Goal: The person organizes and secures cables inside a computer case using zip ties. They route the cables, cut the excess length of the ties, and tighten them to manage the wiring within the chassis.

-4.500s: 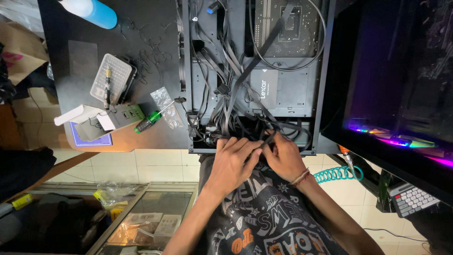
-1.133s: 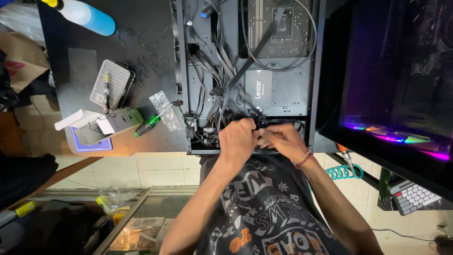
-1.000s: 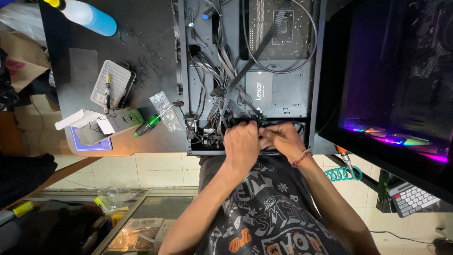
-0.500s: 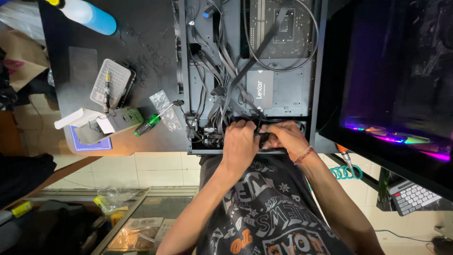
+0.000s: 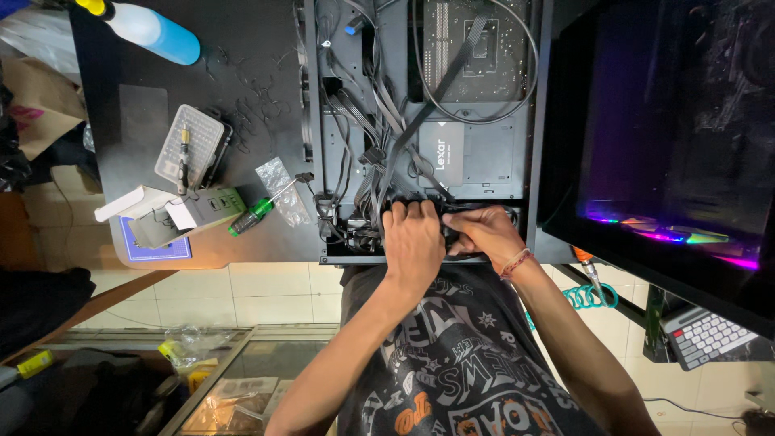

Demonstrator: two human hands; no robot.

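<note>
A: While the open computer case (image 5: 517, 73) lies flat on the black table (image 5: 242, 64), where are the hands?

B: Both are at the case's six o'clock edge. The left hand (image 5: 413, 238) is curled down over the bundle of black cables (image 5: 379, 161), knuckles up. The right hand (image 5: 483, 234) sits just at its three o'clock, touching it, with a red thread bracelet (image 5: 517, 263) on the wrist.

A: What are they gripping?

B: The left hand's fingers are bent tight over the cables where they run into the bottom compartment. The right hand's fingers are closed narrow too, but I cannot tell what they pinch; the left hand hides it.

A: And around them?

B: At nine o'clock of the hands, a green-handled screwdriver (image 5: 252, 215) lies beside a clear plastic bag (image 5: 281, 187). Toward ten o'clock sits a screw-bit box (image 5: 190, 145), and farther off a blue bottle (image 5: 153, 32).
</note>
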